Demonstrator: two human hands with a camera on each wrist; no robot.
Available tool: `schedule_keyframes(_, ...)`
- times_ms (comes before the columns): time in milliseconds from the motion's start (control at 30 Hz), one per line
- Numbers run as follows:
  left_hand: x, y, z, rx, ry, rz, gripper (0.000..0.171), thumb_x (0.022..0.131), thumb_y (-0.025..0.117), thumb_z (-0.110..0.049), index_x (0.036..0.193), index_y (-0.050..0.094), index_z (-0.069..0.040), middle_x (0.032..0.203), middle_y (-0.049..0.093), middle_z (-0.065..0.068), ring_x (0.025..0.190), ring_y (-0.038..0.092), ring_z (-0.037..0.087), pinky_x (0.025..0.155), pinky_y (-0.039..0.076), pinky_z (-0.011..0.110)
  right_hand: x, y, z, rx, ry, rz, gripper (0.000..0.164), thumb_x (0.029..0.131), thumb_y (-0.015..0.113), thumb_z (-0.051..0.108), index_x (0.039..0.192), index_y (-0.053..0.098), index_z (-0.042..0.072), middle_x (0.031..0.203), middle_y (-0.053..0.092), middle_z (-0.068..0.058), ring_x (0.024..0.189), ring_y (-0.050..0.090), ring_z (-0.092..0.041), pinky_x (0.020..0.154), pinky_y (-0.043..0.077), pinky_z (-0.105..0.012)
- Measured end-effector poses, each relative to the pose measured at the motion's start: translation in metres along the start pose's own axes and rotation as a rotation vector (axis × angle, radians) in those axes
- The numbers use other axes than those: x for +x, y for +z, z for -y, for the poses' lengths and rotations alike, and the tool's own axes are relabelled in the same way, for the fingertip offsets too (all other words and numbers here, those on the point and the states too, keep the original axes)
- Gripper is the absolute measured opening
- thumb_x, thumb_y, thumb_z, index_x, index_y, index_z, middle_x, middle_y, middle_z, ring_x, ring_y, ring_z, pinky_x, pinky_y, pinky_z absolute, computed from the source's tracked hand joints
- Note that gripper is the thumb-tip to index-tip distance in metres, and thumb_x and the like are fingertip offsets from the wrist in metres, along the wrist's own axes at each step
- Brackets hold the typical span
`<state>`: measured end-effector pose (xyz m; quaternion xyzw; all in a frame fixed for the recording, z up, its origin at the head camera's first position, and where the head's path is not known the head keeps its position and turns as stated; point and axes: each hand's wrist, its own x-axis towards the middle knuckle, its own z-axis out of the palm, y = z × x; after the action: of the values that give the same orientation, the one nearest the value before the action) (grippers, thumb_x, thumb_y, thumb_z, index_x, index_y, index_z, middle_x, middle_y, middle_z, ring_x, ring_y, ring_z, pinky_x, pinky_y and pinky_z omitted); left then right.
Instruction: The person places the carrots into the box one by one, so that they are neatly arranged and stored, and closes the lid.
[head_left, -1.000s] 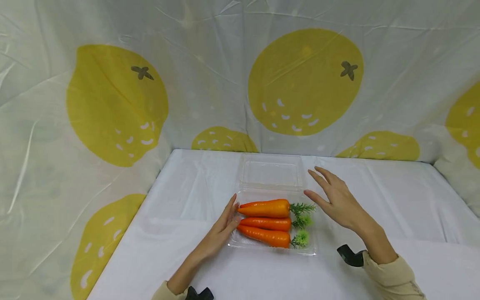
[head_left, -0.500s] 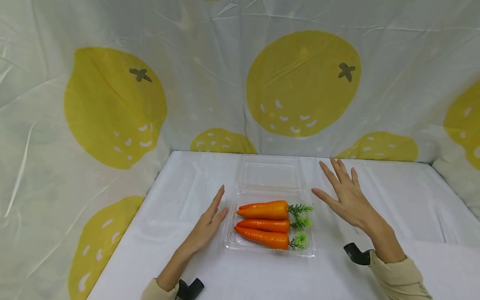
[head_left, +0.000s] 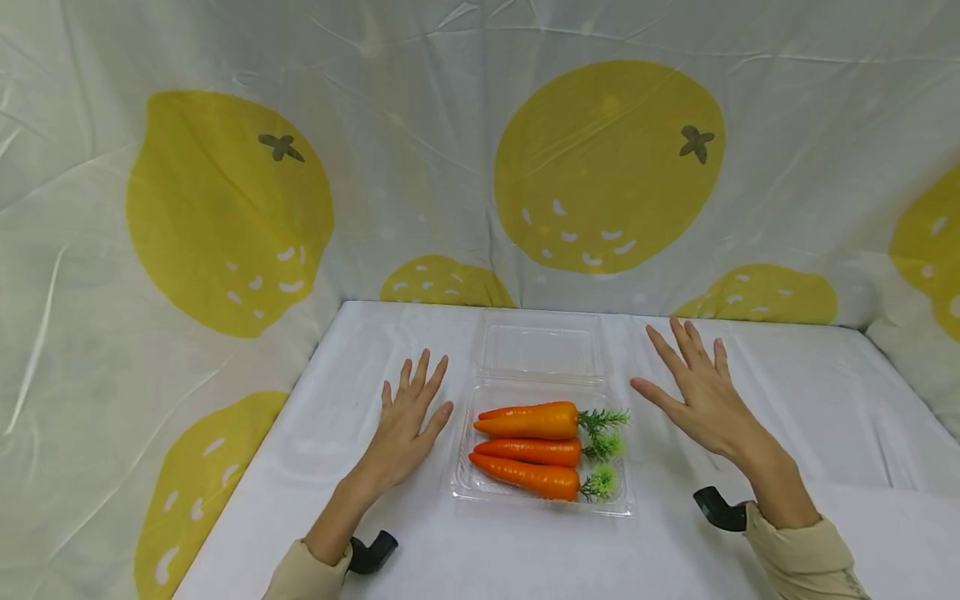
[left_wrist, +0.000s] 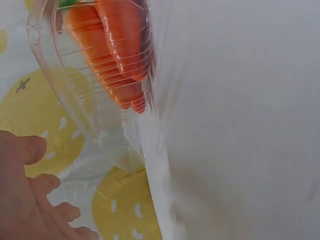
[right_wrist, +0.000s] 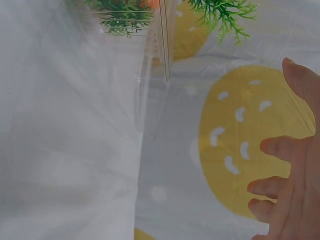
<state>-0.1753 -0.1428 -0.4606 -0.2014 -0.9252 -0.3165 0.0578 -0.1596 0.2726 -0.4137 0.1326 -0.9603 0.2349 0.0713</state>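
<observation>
Several orange carrots [head_left: 528, 451] with green tops lie side by side in a clear plastic clamshell box [head_left: 461, 486], tips toward the left. The box's lid [head_left: 542, 348] is folded back flat behind it. To the left of the box, my left hand [head_left: 401, 433] is spread palm down, fingers straight, holding nothing. My right hand [head_left: 705, 400] hovers on the other side with fingers fanned out, apart from the box and also holding nothing. In the right wrist view, a feathery green top [right_wrist: 225, 15] pokes past the box's edge.
A white cloth covers the table [head_left: 525, 554]. Behind it and along the left hangs a pale curtain [head_left: 420, 167] printed with large yellow lemons. Each wrist bears a black camera mount [head_left: 372, 552] beside a beige sleeve.
My left hand has let go of the box's left side, moved away to the left and turned palm down. My right hand has drawn slightly to the right and spread its fingers.
</observation>
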Motion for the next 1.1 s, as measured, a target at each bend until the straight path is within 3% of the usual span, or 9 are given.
schedule_keyframes(367,0.031,0.014,0.002,0.021,0.011,0.082,0.067,0.108,0.047,-0.038,0.167,0.019,-0.021,0.175,0.011,0.013,0.162,0.003,0.043,0.122,-0.002,0.077,0.009,0.018,0.004,0.05,0.002,0.127,0.087,0.104,0.054,0.052,0.168,0.004,0.019,0.175,-0.008,-0.016,0.162,-0.004,-0.043,0.125,-0.019,-0.065)
schedule_keyframes(800,0.069,0.017,0.015,-0.065,-0.049,0.131,0.067,0.11,0.041,-0.039,0.167,0.017,-0.012,0.173,0.017,0.018,0.161,0.011,0.043,0.122,-0.005,0.077,0.027,0.028,0.0,0.084,0.047,0.168,0.089,0.106,0.047,0.055,0.166,0.006,0.004,0.174,-0.004,-0.019,0.162,-0.003,-0.043,0.125,-0.017,-0.066)
schedule_keyframes(1100,0.09,0.023,0.021,-0.136,-0.104,0.178,0.066,0.112,0.035,-0.039,0.166,0.015,-0.007,0.173,0.018,0.017,0.161,0.012,0.042,0.121,-0.009,0.077,0.044,0.035,-0.009,0.16,0.086,0.222,0.088,0.107,0.041,0.056,0.165,0.005,0.0,0.174,-0.001,-0.022,0.161,-0.001,-0.044,0.125,-0.015,-0.068)
